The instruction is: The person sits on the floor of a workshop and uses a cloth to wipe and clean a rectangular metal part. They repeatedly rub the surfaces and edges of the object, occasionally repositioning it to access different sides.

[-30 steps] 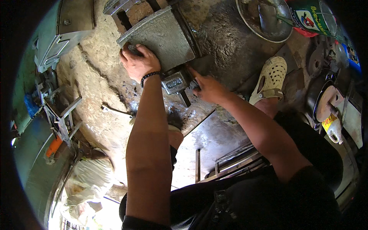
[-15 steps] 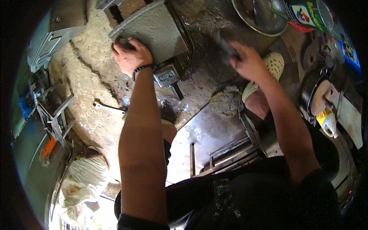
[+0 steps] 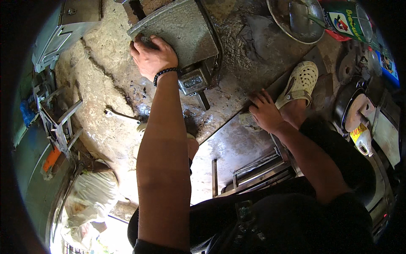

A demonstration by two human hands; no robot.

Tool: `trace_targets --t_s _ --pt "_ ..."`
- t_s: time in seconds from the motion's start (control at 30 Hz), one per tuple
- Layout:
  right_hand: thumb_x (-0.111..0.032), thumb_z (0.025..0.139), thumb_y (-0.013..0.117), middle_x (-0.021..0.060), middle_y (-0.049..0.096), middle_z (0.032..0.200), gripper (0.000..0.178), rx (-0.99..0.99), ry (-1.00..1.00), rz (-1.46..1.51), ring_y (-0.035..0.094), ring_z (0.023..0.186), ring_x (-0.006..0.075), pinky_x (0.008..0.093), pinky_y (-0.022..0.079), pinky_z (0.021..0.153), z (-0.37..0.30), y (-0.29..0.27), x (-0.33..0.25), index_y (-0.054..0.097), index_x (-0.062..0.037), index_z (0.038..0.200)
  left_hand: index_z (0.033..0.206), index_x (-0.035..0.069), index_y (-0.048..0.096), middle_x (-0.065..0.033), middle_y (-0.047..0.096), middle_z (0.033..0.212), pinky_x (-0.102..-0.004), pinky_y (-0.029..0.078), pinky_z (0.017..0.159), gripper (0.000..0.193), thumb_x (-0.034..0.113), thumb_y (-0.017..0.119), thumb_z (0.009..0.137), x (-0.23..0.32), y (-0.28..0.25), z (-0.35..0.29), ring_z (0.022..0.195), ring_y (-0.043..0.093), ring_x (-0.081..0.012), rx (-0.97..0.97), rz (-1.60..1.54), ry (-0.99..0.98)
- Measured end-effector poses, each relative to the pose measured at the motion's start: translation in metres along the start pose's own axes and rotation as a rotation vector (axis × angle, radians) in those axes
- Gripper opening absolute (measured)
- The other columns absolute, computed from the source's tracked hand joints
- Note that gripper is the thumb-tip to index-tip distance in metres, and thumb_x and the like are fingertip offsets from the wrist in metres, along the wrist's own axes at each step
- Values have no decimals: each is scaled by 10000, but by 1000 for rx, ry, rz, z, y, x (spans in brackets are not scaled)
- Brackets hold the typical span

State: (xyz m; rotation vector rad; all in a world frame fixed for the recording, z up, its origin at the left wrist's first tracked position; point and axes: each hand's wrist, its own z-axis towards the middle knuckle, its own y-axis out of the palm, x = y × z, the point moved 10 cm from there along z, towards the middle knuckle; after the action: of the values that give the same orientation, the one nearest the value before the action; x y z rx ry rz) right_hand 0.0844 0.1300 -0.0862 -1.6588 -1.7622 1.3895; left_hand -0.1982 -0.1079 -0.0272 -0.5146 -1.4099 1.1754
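My left hand point(image 3: 154, 59), a black bead bracelet at its wrist, is bent over the left edge of a broad grey metal machine part point(image 3: 186, 34). Between its thumb and fingers shows a dark lump point(image 3: 148, 41), whose kind I cannot make out. A small metal block point(image 3: 194, 82) with a short bar sits on the near side of the part. My right hand point(image 3: 267, 112) is over a crumpled grey rag point(image 3: 248, 121), fingers spread, covering most of it. A flat dark grey shape point(image 3: 258, 36) lies on the floor to the right of the metal part.
A wrench point(image 3: 122, 115) lies on the concrete at left. Metal frames point(image 3: 63, 118) and a white sack point(image 3: 95, 190) stand along the left side. At far right are a round metal pan point(image 3: 315, 37), a green can point(image 3: 349, 21) and a yellow-labelled bottle point(image 3: 363, 139). My clog point(image 3: 302, 80) is beside my right hand.
My right hand has come back toward me from the floor beside the metal part, no longer with the dark thing in it, and down onto the rag. My left hand stays on the part's edge.
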Motion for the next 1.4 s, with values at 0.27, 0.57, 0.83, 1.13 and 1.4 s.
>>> trace_targets --t_s 0.27,0.57,0.83,1.13,1.4 --pt "-115 862 665 195 642 868 213 262 412 639 631 850 415 484 519 736 8 -54 47 604 -18 1042 1269 80 582 -207 542 1324 -480 487 954 423 320 542 923 -1 -1 -1 1185 560 -391 19 -6 1" --pt "-26 823 709 192 669 1027 295 798 371 682 659 933 331 381 524 794 83 -116 13 669 -10 1116 1269 40 575 -236 539 1330 -483 476 969 442 312 548 922 2 -2 0 1192 551 -403 -6 -29 6" --pt "-143 808 696 217 567 1150 591 301 260 210 577 1066 387 551 426 923 129 -75 -14 530 -109 1374 1292 15 552 -251 517 1366 -485 448 1012 468 318 549 936 -1 0 0 1221 529 -422 7 -9 34" --pt "-126 807 690 227 607 1156 491 417 327 504 619 989 431 478 528 846 130 -76 -12 580 -48 1279 1319 49 550 -240 497 1407 -490 431 1033 455 307 544 944 0 -5 2 1253 509 -420 0 -26 8" --pt "-256 856 678 180 686 814 333 -22 66 376 672 821 384 479 548 752 138 -90 -11 645 -63 1125 1324 49 542 -251 496 1405 -489 428 1037 452 296 543 946 3 -7 1 1259 503 -426 16 -37 15"
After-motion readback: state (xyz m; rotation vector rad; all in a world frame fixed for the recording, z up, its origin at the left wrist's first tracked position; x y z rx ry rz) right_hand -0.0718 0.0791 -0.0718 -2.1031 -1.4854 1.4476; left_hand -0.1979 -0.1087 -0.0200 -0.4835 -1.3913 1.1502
